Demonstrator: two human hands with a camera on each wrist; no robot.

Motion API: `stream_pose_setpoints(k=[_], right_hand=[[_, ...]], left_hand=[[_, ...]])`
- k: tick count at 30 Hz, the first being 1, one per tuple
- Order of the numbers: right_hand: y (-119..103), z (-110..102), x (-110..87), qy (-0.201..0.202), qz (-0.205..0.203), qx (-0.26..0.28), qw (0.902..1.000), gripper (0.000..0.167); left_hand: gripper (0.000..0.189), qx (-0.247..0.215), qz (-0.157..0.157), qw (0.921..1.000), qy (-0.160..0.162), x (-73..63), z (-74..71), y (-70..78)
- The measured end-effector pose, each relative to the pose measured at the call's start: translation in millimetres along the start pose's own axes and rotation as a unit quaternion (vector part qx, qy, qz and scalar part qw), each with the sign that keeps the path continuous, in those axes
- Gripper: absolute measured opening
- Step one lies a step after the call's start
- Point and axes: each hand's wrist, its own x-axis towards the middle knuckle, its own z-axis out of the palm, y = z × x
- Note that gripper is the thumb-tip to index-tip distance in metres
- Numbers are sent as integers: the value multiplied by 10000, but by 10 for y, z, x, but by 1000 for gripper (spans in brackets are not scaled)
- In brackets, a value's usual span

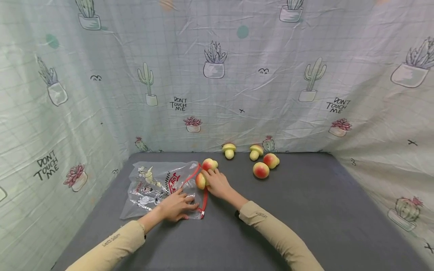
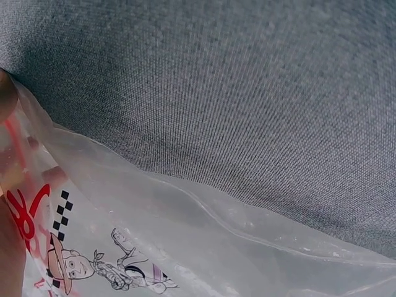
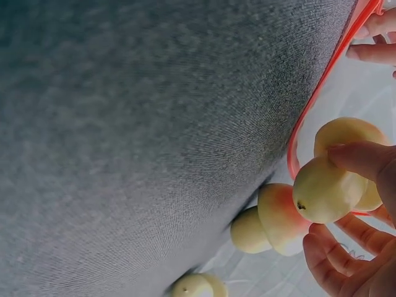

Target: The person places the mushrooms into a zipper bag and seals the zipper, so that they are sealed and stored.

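A clear plastic bag (image 1: 144, 195) with cartoon prints and a red-edged mouth lies flat on the left of the table. Over its near mouth corner my left hand (image 1: 174, 206) is spread, with plastic across some fingers; in the left wrist view, fingers show through the film. My right hand (image 1: 217, 183) pinches a red-and-yellow mushroom (image 3: 328, 189) between thumb and fingers at the bag's mouth, beside the red edging (image 3: 315, 93). Just beyond this hand, by the far mouth corner, lies another mushroom (image 1: 209, 164).
Two mushrooms (image 1: 229, 151) (image 1: 256, 152) stand at the table's back edge with pale stems toward me. Two more, a redder mushroom (image 1: 261, 170) and its neighbour (image 1: 271, 160), lie right of my right hand. A printed curtain (image 1: 237, 94) hangs behind the grey table (image 1: 305, 210).
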Motion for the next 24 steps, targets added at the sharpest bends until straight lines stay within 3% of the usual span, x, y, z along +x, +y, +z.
stream_pose_setpoints(k=[4,20,24], right_hand=[[-18,26,49,-11,24,-33,10000,54],[-101,106,126,-381,127,-159,9991,51],[-95,130,118,-434,24,-286,9986,53]], left_hand=[[51,-46,49,9998,165,-8,4,-11],[50,38,102,9996,279,-16,-1,-12],[51,14,7,10000,43,-16,-1,4]])
